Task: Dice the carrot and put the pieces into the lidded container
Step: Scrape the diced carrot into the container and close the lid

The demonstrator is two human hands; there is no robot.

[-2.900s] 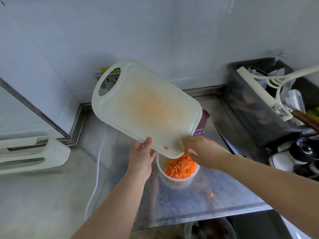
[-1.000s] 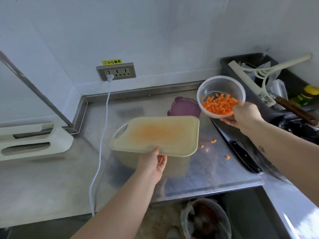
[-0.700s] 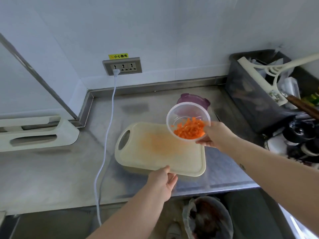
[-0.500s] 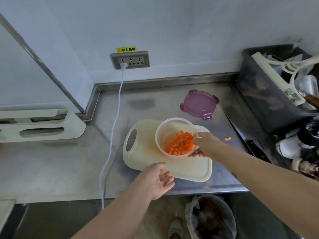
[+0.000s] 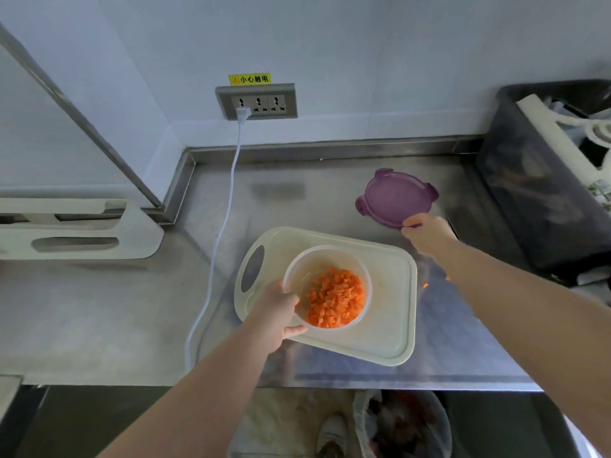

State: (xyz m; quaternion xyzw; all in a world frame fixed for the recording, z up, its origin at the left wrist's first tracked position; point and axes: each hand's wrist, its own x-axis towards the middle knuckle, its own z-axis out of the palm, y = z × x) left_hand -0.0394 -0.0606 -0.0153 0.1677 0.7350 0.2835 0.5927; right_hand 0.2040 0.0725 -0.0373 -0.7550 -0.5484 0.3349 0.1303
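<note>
In the clear container [image 5: 322,259]: a heap of orange carrot dice [image 5: 334,299], piled toward its near side. Held over the middle of the pale cutting board [image 5: 386,312]; resting on it or just lifted, cannot tell. Gripped at the near-left rim by the left hand [image 5: 276,312], fingers curled round the lip. Half a second ago held by the right hand instead, with the left lying open below the board's near edge. Handed over since. Reached away to the purple lid [image 5: 395,196] with the right hand [image 5: 428,238], fingertips curled onto the lid's near rim, pinching it. Lid flat on the steel counter [image 5: 115,319], beyond the board's far right corner, same spot as before, apart from the container.

Counted: one container, one lid, one board, two hands. Two stray carrot bits [image 5: 425,285] on the counter just right of the board, beside the right forearm. On the wall behind, one socket strip [image 5: 257,102] with three outlets, one yellow warning label [image 5: 250,79] above it, one white cable [image 5: 211,282] plugged into the left outlet and trailing down across the counter past the board's handle end. Far right, one dark bin [image 5: 535,206] with white utensils sticking out. Far left, one white slotted rack [image 5: 76,229]. Under the counter edge, one bag-lined waste bin [image 5: 401,424].
</note>
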